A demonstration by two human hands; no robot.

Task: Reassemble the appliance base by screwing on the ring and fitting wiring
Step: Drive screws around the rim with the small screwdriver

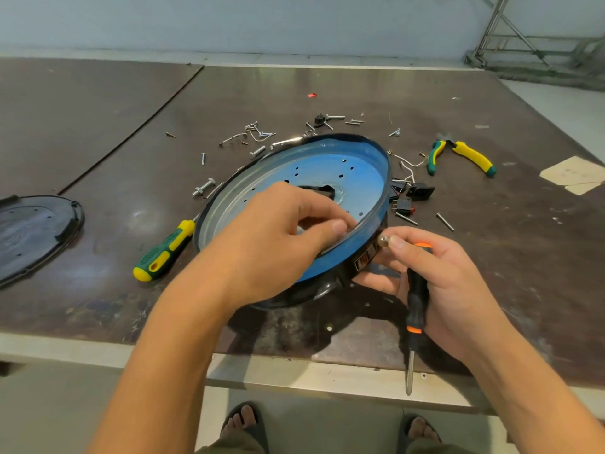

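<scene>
The round appliance base, blue inside with a black outer wall, stands tilted on the table, its near rim raised. My left hand reaches over the near rim and pinches it with thumb and fingers. My right hand is at the base's outer wall on the right. It holds a small silver screw between thumb and fingertip against the wall, and a black and orange screwdriver hangs in the same palm, tip pointing down. White wires and black switch parts lie just right of the base.
Loose screws and bolts are scattered behind and left of the base. A green and yellow screwdriver lies at the left, green and yellow pliers at the right. A dark bottom cover sits at the far left. The table edge runs close by.
</scene>
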